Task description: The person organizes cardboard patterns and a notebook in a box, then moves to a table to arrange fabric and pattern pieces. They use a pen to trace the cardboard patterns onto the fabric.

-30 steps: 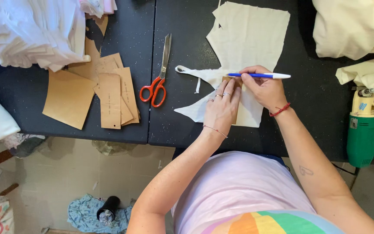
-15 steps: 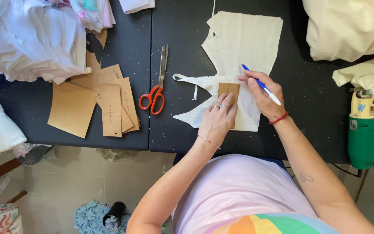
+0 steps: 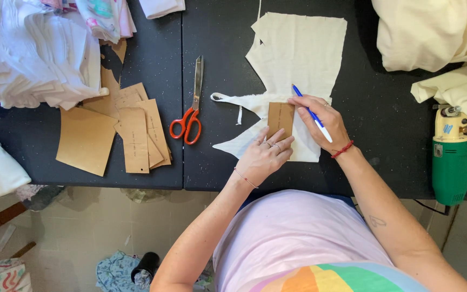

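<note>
overhead view from a head camera, looking down on a black worktop (image 3: pixel 374 140) and the arms of a person in a pale lilac top.

near the front edge of the worktop, at its middle, lies a cream piece of cloth (image 3: pixel 298 59) with a jagged lower end. on that lower end sits a small brown card template (image 3: pixel 280 117), upright and rectangular. the left hand (image 3: pixel 266 154) lies flat, fingers spread, its fingertips pressing the lower edge of the template onto the cloth. the right hand (image 3: pixel 317 121) is closed around a blue and white pen (image 3: pixel 312 113), whose blue tip sits at the template's upper right corner. the two hands are close together, on either side of the template.

to the left, well apart from the hands, red-handled scissors (image 3: pixel 192 108) lie shut, blades pointing to the back edge. further left is a loose stack of brown card patterns (image 3: pixel 114 135), and at the back left corner a heap of white fabric (image 3: pixel 28 54). a green and yellow power tool (image 3: pixel 451 157) rests at the front right edge, with cream fabric (image 3: pixel 433 32) bundled behind it.

likely risks: the template is held only along its lower edge, so pen pressure at the top could make it pivot and skew the line. the soft cloth could also bunch or drag under the pen tip.
</note>
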